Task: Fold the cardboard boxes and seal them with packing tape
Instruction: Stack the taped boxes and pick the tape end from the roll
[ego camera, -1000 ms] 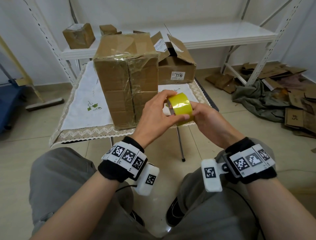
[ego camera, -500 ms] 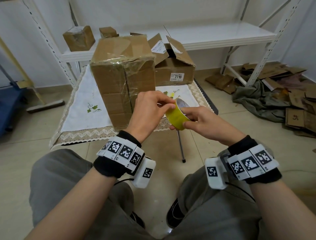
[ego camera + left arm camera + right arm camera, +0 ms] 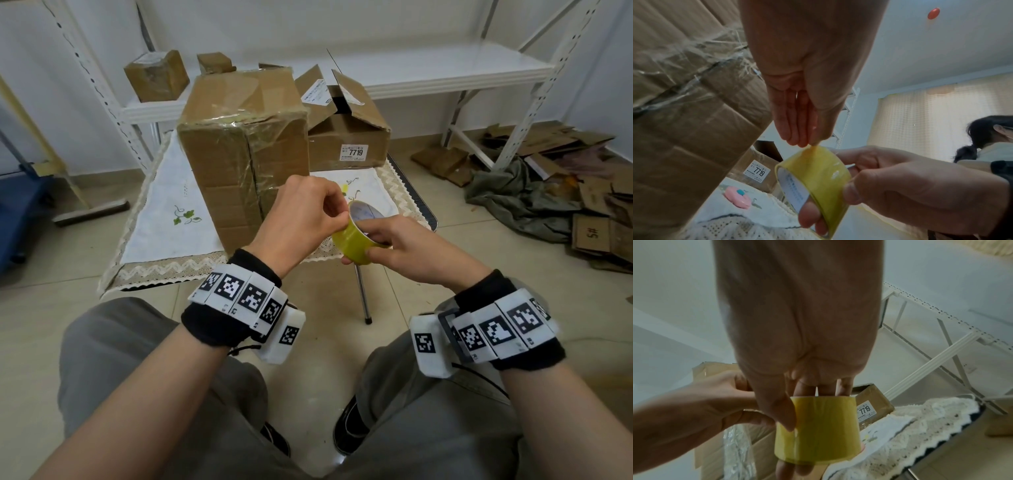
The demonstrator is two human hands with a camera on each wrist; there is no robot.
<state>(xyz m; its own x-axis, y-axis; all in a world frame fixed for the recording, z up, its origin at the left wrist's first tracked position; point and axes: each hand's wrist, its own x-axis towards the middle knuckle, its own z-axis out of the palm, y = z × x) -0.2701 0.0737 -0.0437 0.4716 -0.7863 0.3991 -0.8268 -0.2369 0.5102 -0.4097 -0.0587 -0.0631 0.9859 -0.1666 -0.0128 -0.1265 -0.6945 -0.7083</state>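
Sitting at the far left of the head view, a blue cart [image 3: 17, 212] is resting on the floor, with a long-handled broom [image 3: 90, 214] lying just beside it. Further right, a small cardboard box [image 3: 156, 75] is standing on the white shelf [image 3: 445, 73] behind the counter [image 3: 164, 274], which is wearing a white embroidered cloth with a lace edge. On that cloth a tall box [image 3: 245, 154] is standing upright, its top and front seam wrapped in clear tape, and behind it, touching its right side, an open box [image 3: 349, 137] with raised flaps is showing a label reading 7719.

In front of the counter edge the left hand [image 3: 298, 222] is hovering with its fingers curled together — thumb and forefinger are pinching the loose end of the tape at the top rim of the yellow tape roll [image 3: 358, 236]. The left wrist view is showing that end lifted into a small peak off the roll [image 3: 813, 175]. Just to the right, the right hand [image 3: 407, 246] is clamping the roll itself: the thumb is pressing on the outer yellow band while the fingers are hooking through the core, as the right wrist view is showing around the roll [image 3: 818, 426]. The roll is being held in the air, above the person's knees and near the counter's front edge.

Further right, a grey-green cloth [image 3: 513, 202] is lying crumpled on the floor — flattened cardboard scraps [image 3: 603, 219] are lying scattered around it.
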